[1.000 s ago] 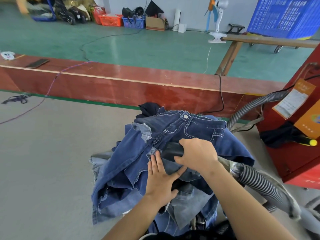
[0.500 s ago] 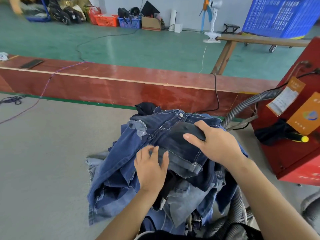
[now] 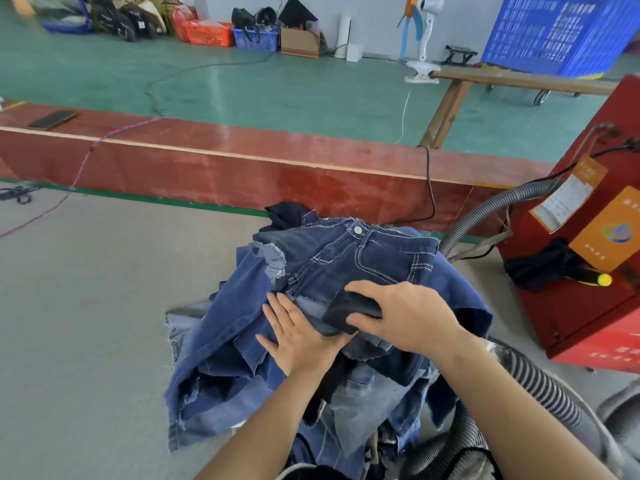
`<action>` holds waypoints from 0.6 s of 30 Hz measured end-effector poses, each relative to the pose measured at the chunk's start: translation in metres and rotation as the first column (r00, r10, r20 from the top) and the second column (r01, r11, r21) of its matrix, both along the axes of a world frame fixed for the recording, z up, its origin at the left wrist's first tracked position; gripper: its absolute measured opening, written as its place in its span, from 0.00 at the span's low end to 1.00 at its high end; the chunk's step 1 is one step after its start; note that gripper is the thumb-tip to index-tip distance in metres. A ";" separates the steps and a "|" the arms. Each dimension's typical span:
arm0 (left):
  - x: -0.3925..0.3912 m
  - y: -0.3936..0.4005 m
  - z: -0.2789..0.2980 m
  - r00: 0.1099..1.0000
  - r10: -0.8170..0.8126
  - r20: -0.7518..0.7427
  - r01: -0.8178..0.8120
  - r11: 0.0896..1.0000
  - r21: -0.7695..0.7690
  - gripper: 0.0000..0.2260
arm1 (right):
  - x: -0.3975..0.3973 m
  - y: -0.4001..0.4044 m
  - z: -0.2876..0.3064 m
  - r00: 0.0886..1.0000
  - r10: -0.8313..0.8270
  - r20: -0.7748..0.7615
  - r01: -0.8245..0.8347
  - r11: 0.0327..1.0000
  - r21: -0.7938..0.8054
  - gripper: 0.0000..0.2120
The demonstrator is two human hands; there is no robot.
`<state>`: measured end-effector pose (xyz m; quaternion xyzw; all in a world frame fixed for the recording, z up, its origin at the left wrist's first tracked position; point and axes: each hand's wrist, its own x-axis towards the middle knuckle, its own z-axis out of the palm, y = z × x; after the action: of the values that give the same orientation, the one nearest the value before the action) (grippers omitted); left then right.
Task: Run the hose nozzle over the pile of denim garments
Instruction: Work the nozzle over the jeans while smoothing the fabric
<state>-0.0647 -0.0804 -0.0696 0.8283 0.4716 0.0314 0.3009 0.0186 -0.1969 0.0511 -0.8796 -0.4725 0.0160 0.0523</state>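
Observation:
A pile of denim garments (image 3: pixel 242 341) lies on the grey table, with dark blue jeans (image 3: pixel 363 254) on top, waistband and button facing away from me. My right hand (image 3: pixel 408 317) grips a black hose nozzle (image 3: pixel 349 311) and holds it flat against the top jeans. My left hand (image 3: pixel 298 334) lies beside the nozzle with straight fingers pressed on the denim. A ribbed grey hose (image 3: pixel 540 389) trails under my right forearm toward the lower right.
A red machine (image 3: pixel 588 306) stands at the right, with a second grey hose (image 3: pixel 491 209) running to it. A red wooden board (image 3: pixel 242 171) borders the grey table (image 3: pixel 86 306) at the back. Beyond it are green floor, baskets, a fan and a blue crate.
My right hand drew the nozzle back from near the waistband toward me, lower on the jeans. My left hand flattened and now lies right beside the nozzle.

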 end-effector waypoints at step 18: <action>-0.003 -0.003 0.004 0.996 0.068 0.062 -0.064 0.996 -0.064 0.57 | -0.021 0.062 -0.022 0.993 0.023 0.112 -0.022 1.000 -0.014 0.31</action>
<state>-0.0677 -0.0837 -0.0658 0.8011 0.4895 0.0534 0.3402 -0.0020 -0.1345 0.0295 -0.8740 -0.4846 -0.0300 0.0200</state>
